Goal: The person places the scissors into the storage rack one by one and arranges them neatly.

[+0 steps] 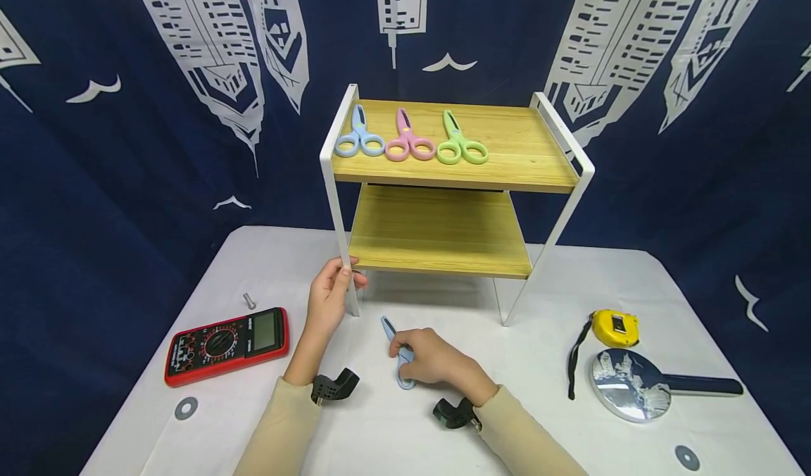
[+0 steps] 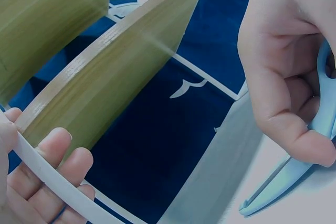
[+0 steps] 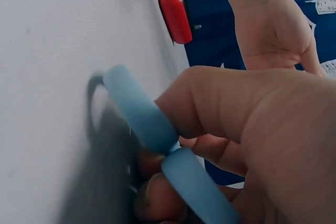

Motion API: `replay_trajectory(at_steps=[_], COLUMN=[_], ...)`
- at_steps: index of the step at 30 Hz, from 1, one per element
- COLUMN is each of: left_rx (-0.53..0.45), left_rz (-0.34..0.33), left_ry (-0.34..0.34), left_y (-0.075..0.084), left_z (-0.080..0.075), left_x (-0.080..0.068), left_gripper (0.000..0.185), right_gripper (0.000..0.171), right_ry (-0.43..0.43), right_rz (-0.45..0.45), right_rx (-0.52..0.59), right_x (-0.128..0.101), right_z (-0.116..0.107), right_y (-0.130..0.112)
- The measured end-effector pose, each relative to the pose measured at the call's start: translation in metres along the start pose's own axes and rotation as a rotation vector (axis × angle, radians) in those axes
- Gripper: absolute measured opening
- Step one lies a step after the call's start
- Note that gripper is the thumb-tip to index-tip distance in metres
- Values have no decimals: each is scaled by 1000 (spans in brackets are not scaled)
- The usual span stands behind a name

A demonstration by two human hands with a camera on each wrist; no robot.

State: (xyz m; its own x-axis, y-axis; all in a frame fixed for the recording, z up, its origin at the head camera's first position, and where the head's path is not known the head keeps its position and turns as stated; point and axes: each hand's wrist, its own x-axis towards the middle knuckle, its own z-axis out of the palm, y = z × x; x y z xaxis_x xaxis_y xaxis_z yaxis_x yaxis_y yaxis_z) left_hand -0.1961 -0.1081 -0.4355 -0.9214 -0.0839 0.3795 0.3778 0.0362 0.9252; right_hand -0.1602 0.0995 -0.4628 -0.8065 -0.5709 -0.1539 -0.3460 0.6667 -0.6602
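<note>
With its fingers wrapped round the white front left leg of a two-tier shelf, my left hand [image 1: 329, 293] steadies just below the lower board [image 1: 440, 229]. My right hand [image 1: 427, 356] pinches a pair of light blue scissors [image 1: 405, 372] by the handles, low over the white table in front of the shelf. The blades point toward the shelf and away from me. In the right wrist view, thumb and fingers close on the blue handle loops [image 3: 142, 111]. On the top board [image 1: 519, 152] lie blue scissors [image 1: 359, 134], pink scissors [image 1: 408, 138] and green scissors [image 1: 460, 141] in a row.
A red multimeter [image 1: 228, 346] lies at left, near a small bolt [image 1: 249, 301] and a grey washer [image 1: 186, 408]. At right are a yellow tape measure [image 1: 614, 328], a round magnifier [image 1: 630, 384] with a dark handle, and another washer [image 1: 687, 458]. A dark blue curtain [image 1: 158, 201] hangs behind.
</note>
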Motion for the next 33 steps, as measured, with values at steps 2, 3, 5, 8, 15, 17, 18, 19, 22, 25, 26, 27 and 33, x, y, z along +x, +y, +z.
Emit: replay_trajectory(at_steps=[2,3,5,8,15,17,18,19,22,25,26,27,33], left_rx=[3,4,4,1,-11,-8,-8,-11,-12,-11,-10,-10,-13], left_rz=[3,4,8,17,27,24,22,19,14,7,5,4,-4], left_ry=[1,1,2,-1,-11,-8,-5,0,4,2,-1,-2,-5], left_y=[-1,-1,-1,-1,-4,-4,-4,-4,-3,-2,-2,-2,-1], left_z=[0,0,0,0,0,0,0,0,0,0,0,0,1], left_x=[0,1,1,1,1,1,1,1,1,1,1,1,0], left_gripper=[25,25,25,25,25,25,25,25,24,24,24,24,25], right_gripper=[24,24,24,23,32,34,34,34,32,31,32,33,40], right_ry=[-5,-9,-21,-45,-134,-155,-160,-163,-127,-36,9,59,372], right_rz=[3,6,6,-13,-97,-147,-176,-201,-273,-316,-332,-347,-275], right_rx=[2,4,10,29,122,134,131,127,95,64,47,26,-74], right_x=[0,0,0,-1,-20,-32,-39,-47,-70,-91,-96,-100,-102], right_z=[0,-1,-2,-5,-41,-64,-76,-90,-134,-173,-185,-195,-245], right_y=[1,1,1,0,-16,-28,-35,-42,-65,-88,-95,-101,-128])
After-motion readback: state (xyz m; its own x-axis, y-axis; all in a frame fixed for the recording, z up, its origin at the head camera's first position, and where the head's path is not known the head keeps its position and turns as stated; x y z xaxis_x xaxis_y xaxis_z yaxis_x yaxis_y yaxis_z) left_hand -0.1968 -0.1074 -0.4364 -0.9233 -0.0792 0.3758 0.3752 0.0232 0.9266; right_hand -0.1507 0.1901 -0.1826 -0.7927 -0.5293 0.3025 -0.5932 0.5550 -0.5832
